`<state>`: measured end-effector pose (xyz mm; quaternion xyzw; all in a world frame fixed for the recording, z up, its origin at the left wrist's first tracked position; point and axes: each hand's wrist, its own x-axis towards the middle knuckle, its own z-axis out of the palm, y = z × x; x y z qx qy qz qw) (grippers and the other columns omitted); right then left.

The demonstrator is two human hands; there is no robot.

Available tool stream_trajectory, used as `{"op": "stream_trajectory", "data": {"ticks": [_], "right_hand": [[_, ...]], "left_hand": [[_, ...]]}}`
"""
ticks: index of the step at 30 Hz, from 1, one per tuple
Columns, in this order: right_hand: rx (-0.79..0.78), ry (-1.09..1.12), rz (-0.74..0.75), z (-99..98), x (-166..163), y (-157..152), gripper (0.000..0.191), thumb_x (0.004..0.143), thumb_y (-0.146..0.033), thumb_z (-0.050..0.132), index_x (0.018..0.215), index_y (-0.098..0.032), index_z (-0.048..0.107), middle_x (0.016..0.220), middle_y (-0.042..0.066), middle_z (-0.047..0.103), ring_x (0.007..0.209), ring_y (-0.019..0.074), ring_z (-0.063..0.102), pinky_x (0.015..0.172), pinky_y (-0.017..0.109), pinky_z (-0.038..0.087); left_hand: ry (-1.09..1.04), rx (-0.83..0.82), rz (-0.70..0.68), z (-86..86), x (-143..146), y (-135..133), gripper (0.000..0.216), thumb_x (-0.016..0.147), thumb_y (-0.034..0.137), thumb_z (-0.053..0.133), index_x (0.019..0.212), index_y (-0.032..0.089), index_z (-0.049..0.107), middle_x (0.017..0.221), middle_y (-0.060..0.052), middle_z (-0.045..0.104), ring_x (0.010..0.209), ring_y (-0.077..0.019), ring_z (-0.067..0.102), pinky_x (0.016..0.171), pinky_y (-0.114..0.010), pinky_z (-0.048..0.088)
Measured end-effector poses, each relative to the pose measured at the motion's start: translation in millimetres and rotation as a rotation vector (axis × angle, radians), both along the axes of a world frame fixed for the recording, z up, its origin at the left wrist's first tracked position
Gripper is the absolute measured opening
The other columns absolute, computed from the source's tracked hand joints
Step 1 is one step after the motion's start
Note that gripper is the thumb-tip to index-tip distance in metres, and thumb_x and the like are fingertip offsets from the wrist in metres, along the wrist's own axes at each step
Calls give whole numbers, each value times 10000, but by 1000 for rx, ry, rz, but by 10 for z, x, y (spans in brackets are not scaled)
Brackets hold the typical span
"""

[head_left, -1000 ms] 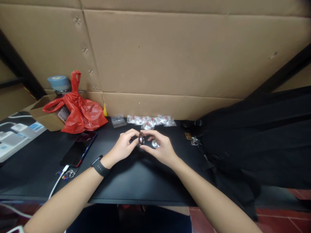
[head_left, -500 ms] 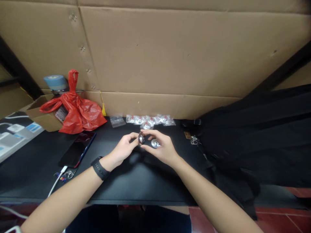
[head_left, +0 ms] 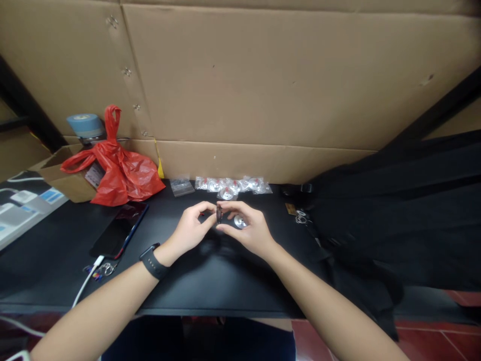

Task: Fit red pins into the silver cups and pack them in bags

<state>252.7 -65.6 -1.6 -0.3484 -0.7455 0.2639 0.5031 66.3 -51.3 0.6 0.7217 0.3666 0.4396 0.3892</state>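
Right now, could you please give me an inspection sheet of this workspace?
Surface: black table, matte.
Job's things: dark disc pinched edge-on between left hand and right hand; silver disc close against the right hand; clear bags of silver parts in a row at the back.
Clutter: red plastic bag, cardboard box, tape roll, phone, keys at left; black fabric at right.
Grippers: both shut on the dark disc; watch on left wrist.
Cables: white cable reaching the phone.
Surroundings: cardboard wall behind.
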Motion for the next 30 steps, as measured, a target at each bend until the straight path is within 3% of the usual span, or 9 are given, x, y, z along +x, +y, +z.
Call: {"op": "stream_trajectory", "data": {"ticks": [4,12,25,30], "right_hand": [[-29,54,23,-13,1,17,419,742,-338,816,1124,-260,660,1155,73,723,959,218,705,778,355,589],[-37,55,-18,-16,11,27,391,735,-367,822,1081,-260,675,1151,73,724,1006,236,699,820,376,583],[-194,253,64,-31,-17,26,479,671,-377,867,1069,-240,639,1061,76,726,918,209,707,767,349,598],[-214,278,63,-31,-46,10,476,663,-383,870,1049,-242,631,1065,74,727,914,210,707,781,361,599]], "left_hand": [[-6,-43,34,-9,41,-44,200,894,339,612,902,156,691,916,-54,716,846,-183,635,794,-279,485],[-211,-274,39,-56,156,-111,338,877,470,633,909,137,680,886,-63,711,807,-173,642,747,-265,503],[188,283,132,114,-34,-105,117,866,244,648,895,207,755,932,-34,767,835,-193,705,773,-286,527],[225,351,247,65,-2,-147,117,855,227,649,933,221,736,884,-24,765,792,-189,699,736,-290,526]]}}
